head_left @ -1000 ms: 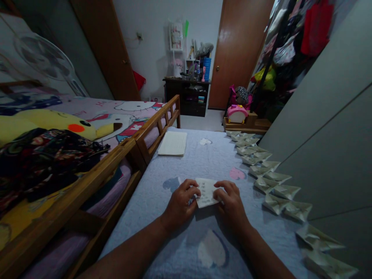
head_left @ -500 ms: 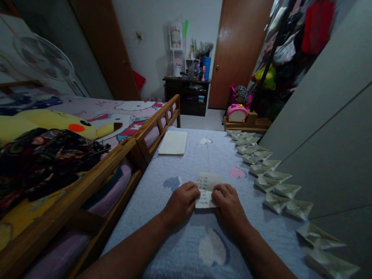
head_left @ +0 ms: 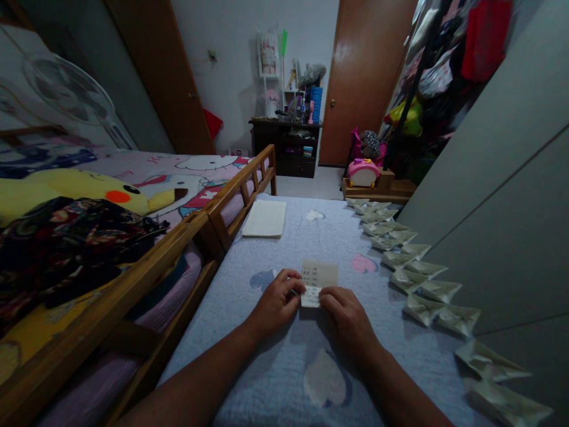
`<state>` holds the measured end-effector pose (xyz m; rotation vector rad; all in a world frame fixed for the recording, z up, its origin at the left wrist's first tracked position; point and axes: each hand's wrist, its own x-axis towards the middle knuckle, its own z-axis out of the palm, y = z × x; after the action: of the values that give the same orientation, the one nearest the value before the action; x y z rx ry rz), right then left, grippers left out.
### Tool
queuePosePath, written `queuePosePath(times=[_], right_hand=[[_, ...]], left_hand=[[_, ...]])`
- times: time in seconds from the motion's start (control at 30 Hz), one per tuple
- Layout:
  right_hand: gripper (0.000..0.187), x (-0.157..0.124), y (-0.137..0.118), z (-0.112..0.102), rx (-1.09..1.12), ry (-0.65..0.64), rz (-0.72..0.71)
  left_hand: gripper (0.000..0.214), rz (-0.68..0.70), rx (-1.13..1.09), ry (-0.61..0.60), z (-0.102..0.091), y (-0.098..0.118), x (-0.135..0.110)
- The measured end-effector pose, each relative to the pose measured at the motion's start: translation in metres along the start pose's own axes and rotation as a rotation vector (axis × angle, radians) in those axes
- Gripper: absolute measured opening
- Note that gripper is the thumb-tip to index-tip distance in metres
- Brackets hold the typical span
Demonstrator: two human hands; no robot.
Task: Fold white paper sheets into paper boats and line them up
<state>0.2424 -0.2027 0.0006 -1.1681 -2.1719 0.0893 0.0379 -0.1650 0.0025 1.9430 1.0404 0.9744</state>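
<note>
A small sheet of white paper with handwritten lines point(head_left: 318, 282) lies on the pale blue quilted bedspread point(head_left: 284, 379), its lower part between my hands. My left hand point(head_left: 280, 302) grips the sheet's left edge with its fingertips. My right hand point(head_left: 345, 317) presses on the sheet's bottom edge, its fingers curled over. Along the right side of the bedspread runs a long line of folded paper boats point(head_left: 413, 273), well to the right of my right hand. The part of the sheet under my fingers is hidden.
A white pad of paper point(head_left: 264, 218) lies farther up the bedspread. A wooden bed rail point(head_left: 178, 237) runs along the left, with a plush yellow toy point(head_left: 80, 193) and patterned cloth point(head_left: 66, 243) beyond. Grey wardrobe doors point(head_left: 502, 190) rise on the right.
The sheet has turned from tilted to nearly straight and looks narrower. My right hand has moved left, closer to my left hand, and both hands sit slightly farther forward.
</note>
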Motion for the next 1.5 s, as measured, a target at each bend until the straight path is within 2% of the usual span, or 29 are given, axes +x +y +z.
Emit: queuePosePath(times=[0.13,0.27,0.67,0.93,1.07,1.23,1.33,1.43,1.5], right_hand=[[0.018,0.001,0.003,0.000,-0.045,0.065,-0.043],[0.016,0.002,0.005,0.001,-0.093,0.072,-0.006],[0.021,-0.001,-0.001,0.001,0.159,-0.117,0.103],[0.022,0.005,-0.014,-0.008,0.086,-0.223,0.069],[0.010,0.006,-0.018,-0.007,0.053,-0.248,0.043],[0.003,0.003,-0.019,-0.008,0.115,-0.199,-0.057],[0.014,-0.001,-0.017,-0.010,0.170,-0.067,-0.063],[0.029,-0.003,-0.010,-0.008,0.175,0.168,0.123],[0.041,-0.004,-0.003,-0.004,0.232,0.231,0.297]], left_hand=[[0.015,0.043,0.014,-0.022,0.000,0.001,0.000],[0.013,0.079,0.041,-0.046,-0.001,0.005,-0.002],[0.019,0.057,0.027,0.014,-0.004,0.002,0.000],[0.020,0.039,0.022,0.037,-0.001,-0.001,0.002],[0.019,-0.019,-0.075,0.056,-0.002,0.002,0.003],[0.019,-0.120,-0.267,0.056,0.000,0.005,0.003],[0.030,-0.218,-0.413,0.045,0.000,0.005,0.002],[0.051,-0.280,-0.540,0.006,-0.001,0.005,0.001],[0.061,-0.288,-0.580,-0.034,-0.002,0.006,0.002]])
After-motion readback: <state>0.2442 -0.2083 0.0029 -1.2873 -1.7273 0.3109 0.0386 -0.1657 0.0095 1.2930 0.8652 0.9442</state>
